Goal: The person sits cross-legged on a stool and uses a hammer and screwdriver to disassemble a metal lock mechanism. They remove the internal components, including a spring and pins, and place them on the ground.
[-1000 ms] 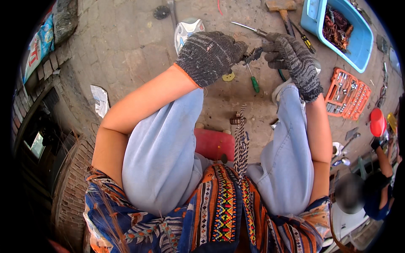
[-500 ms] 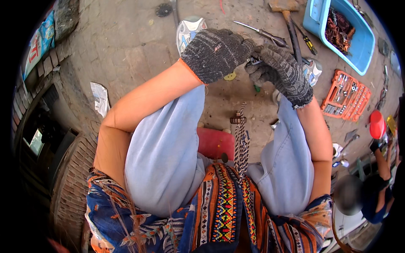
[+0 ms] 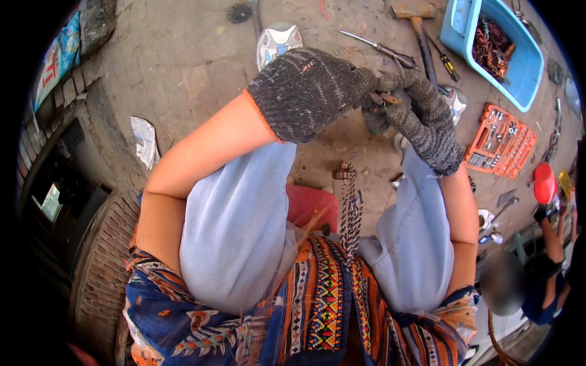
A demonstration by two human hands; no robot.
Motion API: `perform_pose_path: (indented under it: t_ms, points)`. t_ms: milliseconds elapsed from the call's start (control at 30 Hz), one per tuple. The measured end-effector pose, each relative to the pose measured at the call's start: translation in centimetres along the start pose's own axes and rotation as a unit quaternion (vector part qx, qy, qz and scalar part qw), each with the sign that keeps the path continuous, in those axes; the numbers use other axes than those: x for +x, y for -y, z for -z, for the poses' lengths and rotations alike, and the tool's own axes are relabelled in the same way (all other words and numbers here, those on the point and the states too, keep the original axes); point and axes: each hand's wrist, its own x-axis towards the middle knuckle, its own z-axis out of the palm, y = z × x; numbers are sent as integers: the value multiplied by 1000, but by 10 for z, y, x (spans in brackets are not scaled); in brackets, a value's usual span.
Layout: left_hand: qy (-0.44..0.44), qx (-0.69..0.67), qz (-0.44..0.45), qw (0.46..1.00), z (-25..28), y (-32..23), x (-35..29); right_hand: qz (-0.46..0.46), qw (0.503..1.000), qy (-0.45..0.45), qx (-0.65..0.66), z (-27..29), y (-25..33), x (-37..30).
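Both my hands wear dark grey knitted gloves and meet above the ground between my shoes. My left hand (image 3: 314,91) is closed, its fingertips against a small metal piece (image 3: 389,98) with a brownish end and a ribbed, screw-like part. My right hand (image 3: 421,116) curls round the same piece from the other side, its fingers bent. Most of the piece is hidden by the gloves, so its exact kind does not show.
Beyond my hands lie a screwdriver (image 3: 381,49), a hammer (image 3: 420,30) and a yellow-black handled tool (image 3: 448,66). A blue tub (image 3: 461,30) holds copper-coloured scrap. To the right are an orange socket set case (image 3: 488,122), a red bowl (image 3: 544,183) and another person (image 3: 549,244).
My hands have come slightly nearer to me and turned, so the brownish end of the small metal piece now shows between the fingers.
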Motion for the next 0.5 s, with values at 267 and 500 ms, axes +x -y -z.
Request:
perform_pose_path:
  t_ms: [267, 500]
  points:
    - [-18, -304, -59, 951, -24, 20, -4, 44, 997, 61, 10, 8, 0, -6]
    - [-104, -260, -225, 933, -48, 32, -3, 20, 995, 92, 43, 8, 16, -5]
